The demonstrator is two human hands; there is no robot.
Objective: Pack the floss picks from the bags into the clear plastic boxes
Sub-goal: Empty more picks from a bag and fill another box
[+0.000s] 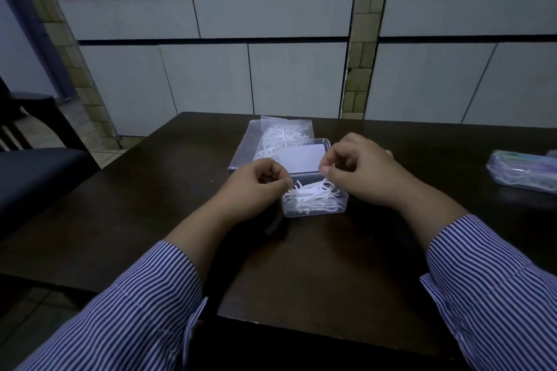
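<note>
Head view: left hand (259, 182) pinching floss picks (313, 197) over heaped clear box (315, 200); right hand (358, 170) curled, contents indiscernible. Likely fault: picks spilling, springing over rim.

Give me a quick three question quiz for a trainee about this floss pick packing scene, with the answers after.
1. True or false: the open box already holds floss picks.
2. Where does the bag lie: A) beyond the open box, B) at the table's near edge, C) on the chair?
3. Fill in: a second box sits at the table's far ____ side.

Key: 1 true; 2 A; 3 right.
</note>
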